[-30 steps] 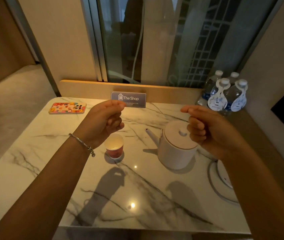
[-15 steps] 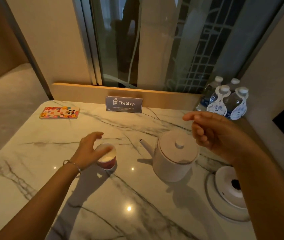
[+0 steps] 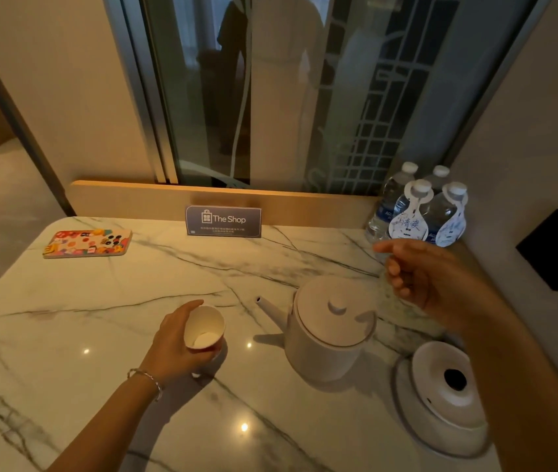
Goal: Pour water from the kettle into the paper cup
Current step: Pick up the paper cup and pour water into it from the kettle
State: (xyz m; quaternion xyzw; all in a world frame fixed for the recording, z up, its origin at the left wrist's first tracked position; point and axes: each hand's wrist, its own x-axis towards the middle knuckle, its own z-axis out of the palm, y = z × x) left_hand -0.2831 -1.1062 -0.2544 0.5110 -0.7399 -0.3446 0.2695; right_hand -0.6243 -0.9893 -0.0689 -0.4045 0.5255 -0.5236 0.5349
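A small paper cup (image 3: 204, 327), white inside with a pink-red outside, is held by my left hand (image 3: 172, 345), which wraps around its left side; the cup is tilted toward me and looks empty. To its right a white kettle (image 3: 325, 332) with a lid and a thin spout pointing left stands on the marble table (image 3: 100, 301). My right hand (image 3: 431, 281) hovers above and right of the kettle, fingers loosely curled and holding nothing. The kettle's handle is hidden from me.
The white round kettle base (image 3: 448, 393) sits at the right near the front. Several water bottles (image 3: 417, 212) stand at the back right corner. A "The Shop" sign (image 3: 223, 221) leans against the back ledge. A colourful phone case (image 3: 87, 242) lies at the back left.
My left hand dropped from mid-air to the cup, closed around it and tipped it. My right hand stayed above the kettle, drifting slightly right. The view moved closer to the table.
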